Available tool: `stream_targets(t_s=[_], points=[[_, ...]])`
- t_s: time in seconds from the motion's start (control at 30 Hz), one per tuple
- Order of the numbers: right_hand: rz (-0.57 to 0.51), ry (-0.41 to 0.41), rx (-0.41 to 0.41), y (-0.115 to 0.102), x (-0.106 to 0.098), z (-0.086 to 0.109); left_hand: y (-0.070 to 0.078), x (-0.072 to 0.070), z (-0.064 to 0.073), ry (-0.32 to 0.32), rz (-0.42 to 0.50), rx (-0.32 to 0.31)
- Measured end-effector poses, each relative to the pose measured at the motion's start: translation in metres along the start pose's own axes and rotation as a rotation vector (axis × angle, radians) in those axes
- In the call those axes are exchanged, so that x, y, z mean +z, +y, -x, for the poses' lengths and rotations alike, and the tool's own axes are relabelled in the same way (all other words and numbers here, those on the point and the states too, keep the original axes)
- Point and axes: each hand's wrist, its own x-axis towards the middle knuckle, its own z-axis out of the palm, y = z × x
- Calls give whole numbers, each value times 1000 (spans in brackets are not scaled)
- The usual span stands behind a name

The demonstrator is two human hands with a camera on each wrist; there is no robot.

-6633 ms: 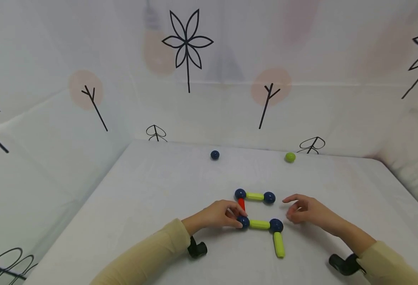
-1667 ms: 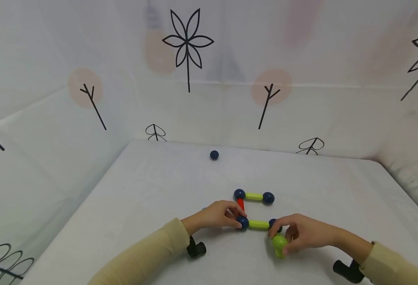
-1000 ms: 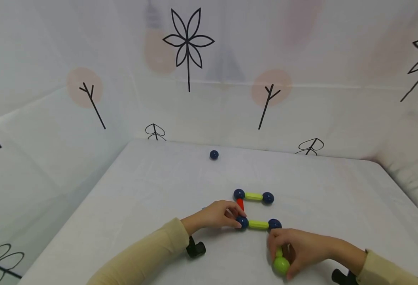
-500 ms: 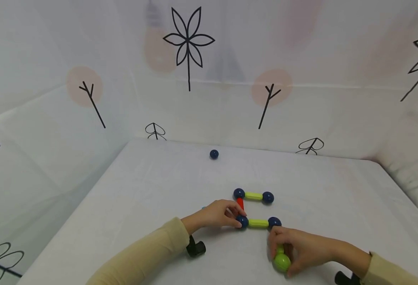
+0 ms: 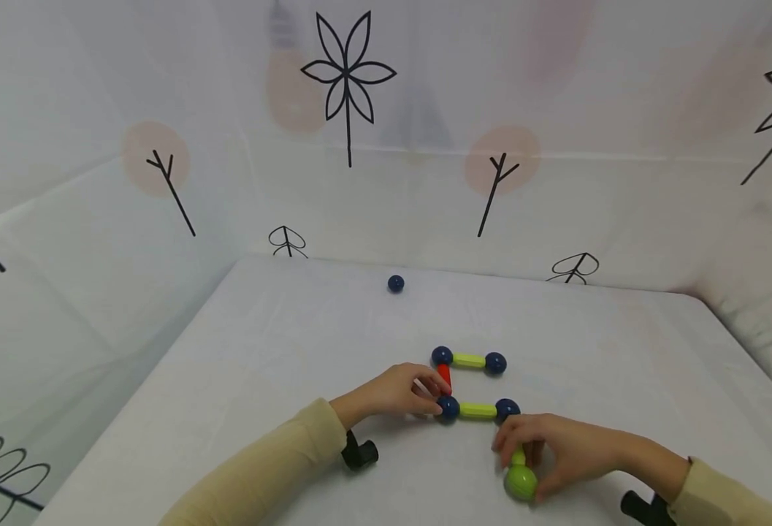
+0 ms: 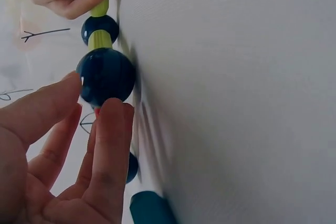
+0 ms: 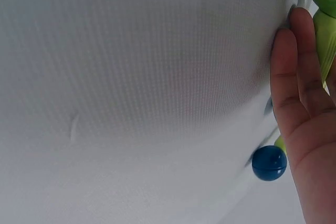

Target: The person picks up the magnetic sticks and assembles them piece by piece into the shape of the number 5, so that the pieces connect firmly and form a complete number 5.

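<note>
My left hand [image 5: 399, 391] has its thumb and fingertips at a dark blue ball [image 5: 448, 408], one corner of a ball-and-rod shape. A yellow-green rod [image 5: 478, 411] runs from there to another dark blue ball [image 5: 507, 409]. Beside that corner, my right hand [image 5: 563, 447] loosely holds a green ball [image 5: 521, 483] between thumb and fingers, on a yellow-green rod [image 5: 518, 458] partly hidden by the fingers. A red rod [image 5: 445, 376] leads back to a dark blue ball [image 5: 442, 356], then a yellow-green rod [image 5: 469, 361] and a dark blue end ball [image 5: 495, 363].
A loose dark blue ball [image 5: 395, 283] lies near the back of the white-covered table [image 5: 280, 329]. In the left wrist view, a teal piece [image 6: 151, 208] lies by the left hand. Dark camera mounts [image 5: 361, 454] sit at the wrists. Patterned cloth walls [image 5: 386, 204] rise behind.
The green ball has come from the back right to the near end of the front-right rod, brought by the right hand. Just now the left hand has shifted slightly left and the right fingers have loosened.
</note>
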Motion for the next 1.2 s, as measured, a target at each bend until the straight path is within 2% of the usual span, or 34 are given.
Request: stream_targets(t_s=[0.13,0.37,0.57,0.67,0.87,1.2], points=[[-33,7,23,-1,-2,1,-1,-7,5,27,-1,7],[-3,8,21,9,-4,4,-5,-19,13,76,-87,64],[-60,58,-20,-8,-9,3,-12,-31,20,104,-97,112],[-37,100,-37,-12,-10,2,-17,-37,23,124,-117,125],[-9,143,-35,-7,-12,2,-28,-46,27,149,-146,93],[50,182,-22,-5,-9,-2,-40,-50,28,127,-204,24]])
